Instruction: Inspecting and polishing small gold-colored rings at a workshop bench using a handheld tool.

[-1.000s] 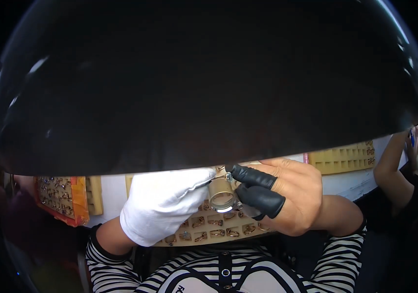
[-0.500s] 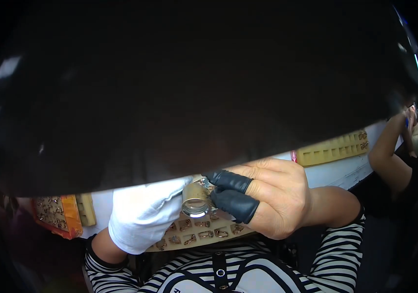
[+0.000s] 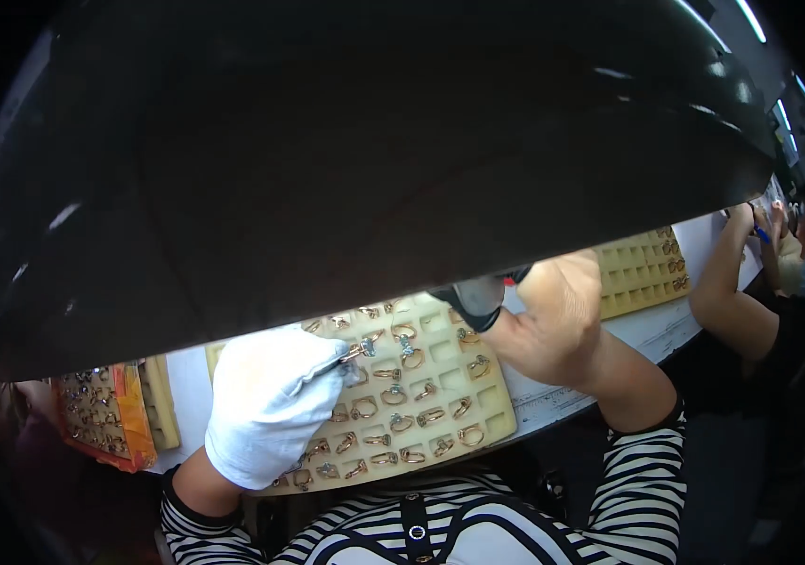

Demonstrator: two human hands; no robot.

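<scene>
The left hand [image 3: 266, 410] wears a white glove [image 3: 257, 428], creased across its back; the right hand [image 3: 553, 325] has a black finger cover [image 3: 471, 314], partly hidden. The top [image 3: 351, 523] is striped black and white. Its striped sleeves [image 3: 636, 490] end in black cuffs [image 3: 654, 421]. White panels [image 3: 506, 546] edged in black flank a dark strip [image 3: 414, 511] bearing a round, pale-ringed button [image 3: 417, 533].

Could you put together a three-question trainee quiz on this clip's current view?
1. True or false: the left hand and the right hand both wear white gloves.

2. The orange-edged tray lies: A, at the person's left; B, in the middle; C, at the person's right.

3. Fill in: the middle tray holds many gold-coloured ____.

Key: 1. False; only the left hand does. 2. A. 3. Rings.
</scene>
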